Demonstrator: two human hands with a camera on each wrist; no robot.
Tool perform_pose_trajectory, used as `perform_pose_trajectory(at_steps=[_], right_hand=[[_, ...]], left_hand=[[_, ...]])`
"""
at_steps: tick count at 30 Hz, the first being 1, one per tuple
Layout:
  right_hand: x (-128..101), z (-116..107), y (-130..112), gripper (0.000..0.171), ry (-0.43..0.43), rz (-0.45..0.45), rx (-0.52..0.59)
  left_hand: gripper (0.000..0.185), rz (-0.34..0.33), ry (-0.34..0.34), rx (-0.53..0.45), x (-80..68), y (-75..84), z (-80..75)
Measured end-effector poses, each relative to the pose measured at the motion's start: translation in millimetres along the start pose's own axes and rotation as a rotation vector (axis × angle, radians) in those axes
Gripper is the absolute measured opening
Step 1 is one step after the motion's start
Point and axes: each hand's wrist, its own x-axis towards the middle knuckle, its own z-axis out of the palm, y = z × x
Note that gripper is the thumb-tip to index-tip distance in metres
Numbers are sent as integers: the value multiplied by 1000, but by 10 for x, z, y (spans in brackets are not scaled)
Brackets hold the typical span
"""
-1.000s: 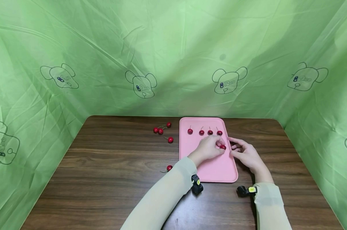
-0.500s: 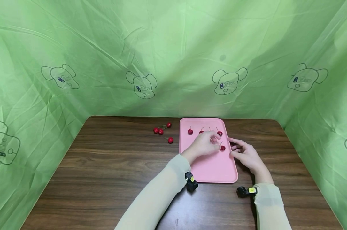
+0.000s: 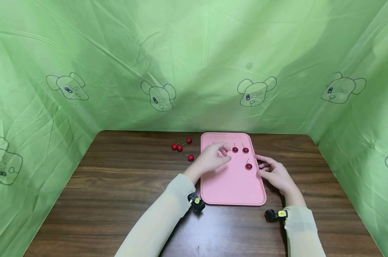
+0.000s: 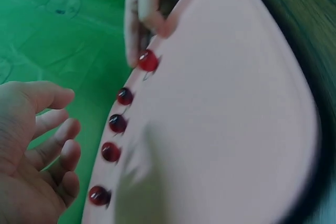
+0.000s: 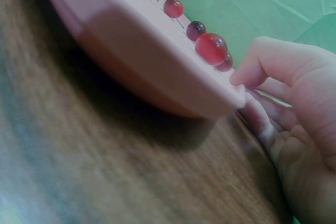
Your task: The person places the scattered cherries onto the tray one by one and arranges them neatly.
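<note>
Green cloth with cartoon mouse heads walls in a dark wood tabletop on three sides. Far left of centre, loose cherries sit in a small bunch on the wood, one more cherry just in front of them, all apart from the tray. Left hand hovers over the tray's left part, fingers loosely bent and spread, holding nothing; the left wrist view shows the palm empty. It covers two of the back-row cherries in the head view. Pink tray lies flat at the tabletop's middle back, long side running away from the person. Row of cherries along its far end: two show to the right of the left hand and; the left wrist view shows four in that row. A single cherry rests on the tray in front of the row, near the right edge, stem up, untouched. Right hand rests at the tray's right edge, fingers curled loosely, fingertips touching the rim just beside the single cherry, gripping nothing. Pale sleeves on both arms, a small black wrist camera on the left, another on the right
</note>
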Motion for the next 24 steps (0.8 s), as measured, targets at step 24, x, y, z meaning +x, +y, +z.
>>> perform_pose_trajectory(at_steps=[24], right_hand=[[8, 9, 21, 65, 5, 1, 3]], left_hand=[[26, 10, 78, -26, -942, -385, -692]])
